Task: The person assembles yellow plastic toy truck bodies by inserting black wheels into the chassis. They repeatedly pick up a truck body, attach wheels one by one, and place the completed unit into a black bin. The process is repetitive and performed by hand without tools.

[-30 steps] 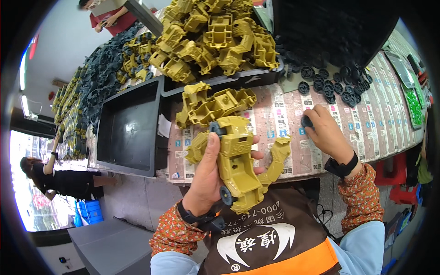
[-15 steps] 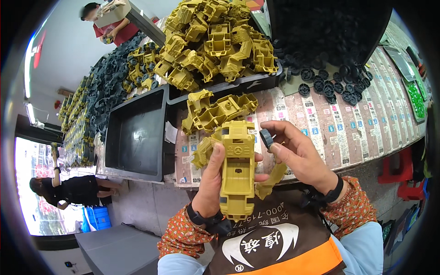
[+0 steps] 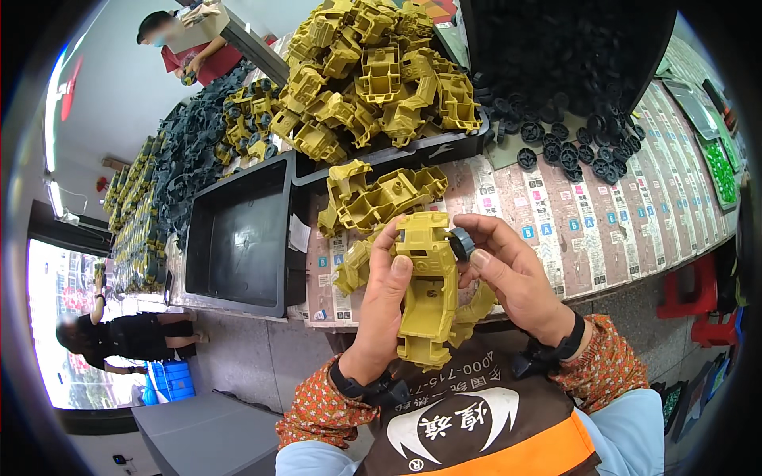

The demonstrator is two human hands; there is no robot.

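Note:
Gripped in my left hand (image 3: 379, 305) is a mustard-yellow plastic toy vehicle body (image 3: 429, 308), tilted above my apron. My right hand (image 3: 520, 284) pinches a small dark wheel (image 3: 461, 245) between thumb and fingers. That wheel sits against the right side of the body near its far end; whether it is seated there I cannot tell. Several more yellow bodies (image 3: 393, 198) lie on the table just beyond my hands, and one is partly hidden behind the held body.
A black tray (image 3: 238, 234) stands to the left. Beyond lies a heap of yellow bodies (image 3: 381, 75) in another black tray (image 3: 456, 144). Loose dark wheels (image 3: 567, 151) spill from a dark container at the far right. Two other people (image 3: 210, 59) are at the left; red stools (image 3: 689, 297) stand below the table.
My left hand has turned the toy body and shifted it right. The wheel, earlier held apart from it, now meets its right side.

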